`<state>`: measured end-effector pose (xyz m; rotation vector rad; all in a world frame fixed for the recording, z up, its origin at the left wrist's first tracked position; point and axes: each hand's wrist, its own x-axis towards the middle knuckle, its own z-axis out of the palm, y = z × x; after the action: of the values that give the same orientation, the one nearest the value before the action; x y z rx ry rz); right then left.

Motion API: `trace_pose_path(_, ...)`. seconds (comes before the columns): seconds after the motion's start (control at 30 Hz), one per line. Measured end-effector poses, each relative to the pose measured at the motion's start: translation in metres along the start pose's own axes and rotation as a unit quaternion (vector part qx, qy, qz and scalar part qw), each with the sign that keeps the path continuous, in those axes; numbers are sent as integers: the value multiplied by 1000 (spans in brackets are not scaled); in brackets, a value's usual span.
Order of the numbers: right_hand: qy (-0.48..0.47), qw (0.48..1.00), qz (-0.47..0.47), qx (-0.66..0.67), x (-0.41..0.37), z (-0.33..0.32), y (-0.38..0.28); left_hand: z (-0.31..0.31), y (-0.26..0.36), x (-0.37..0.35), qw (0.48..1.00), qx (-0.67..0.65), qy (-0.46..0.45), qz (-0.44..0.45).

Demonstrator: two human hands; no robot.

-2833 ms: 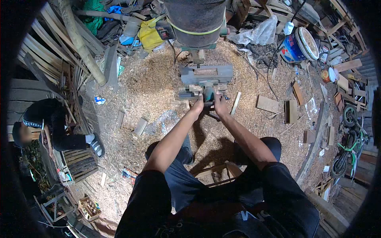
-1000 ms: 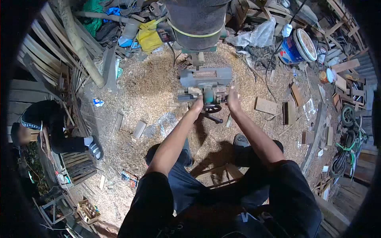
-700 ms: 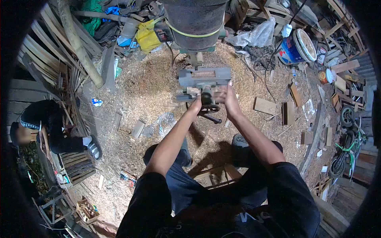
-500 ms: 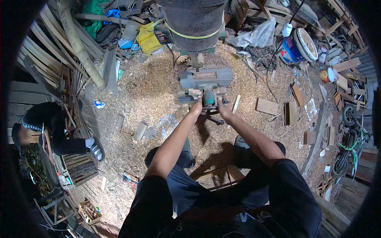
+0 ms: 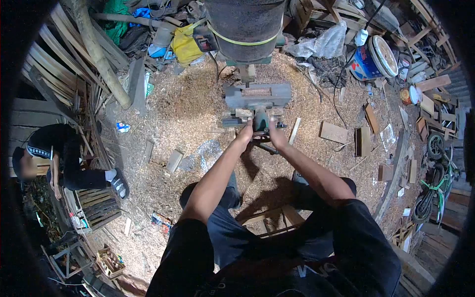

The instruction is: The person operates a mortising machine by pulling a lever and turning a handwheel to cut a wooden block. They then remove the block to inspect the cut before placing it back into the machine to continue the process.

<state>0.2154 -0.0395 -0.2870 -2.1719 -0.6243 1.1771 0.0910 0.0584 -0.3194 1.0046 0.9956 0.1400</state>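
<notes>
A machine vise [image 5: 257, 100] with grey jaws stands in front of me, below a large dark cylindrical machine body [image 5: 242, 29]. Its green screw housing [image 5: 261, 121] points toward me, and a dark handwheel [image 5: 261, 137] with a crank handle [image 5: 267, 148] sits at the near end. My left hand [image 5: 245, 133] is closed at the wheel's left side, thumb pointing forward. On the opposite side, my right hand [image 5: 277, 135] is closed at the rim, thumb also forward. Most fingers of both hands are hidden beneath.
Wood shavings cover the floor [image 5: 183, 104]. Wood blocks [image 5: 333, 132] lie to the right, near a blue-and-white bucket [image 5: 373, 59]. Planks [image 5: 59, 64] lean at the left, where another person [image 5: 59, 158] sits. A power cord [image 5: 336, 101] trails along the floor, and a bike [image 5: 433, 193] stands far right.
My right hand has shifted slightly left and its thumb lies nearer the green housing. My left hand is nearly still. The seated person's forearm has moved a little.
</notes>
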Motion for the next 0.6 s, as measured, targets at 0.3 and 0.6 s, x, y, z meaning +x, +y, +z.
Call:
trace_pose_path(0.3, 15, 1000, -27, 5, 9, -14, 13, -17, -57, 55, 999, 30, 29, -19)
trace_pose_path(0.6, -4, 976, -53, 210, -25, -58, -46, 13, 12, -9, 999, 12, 43, -29)
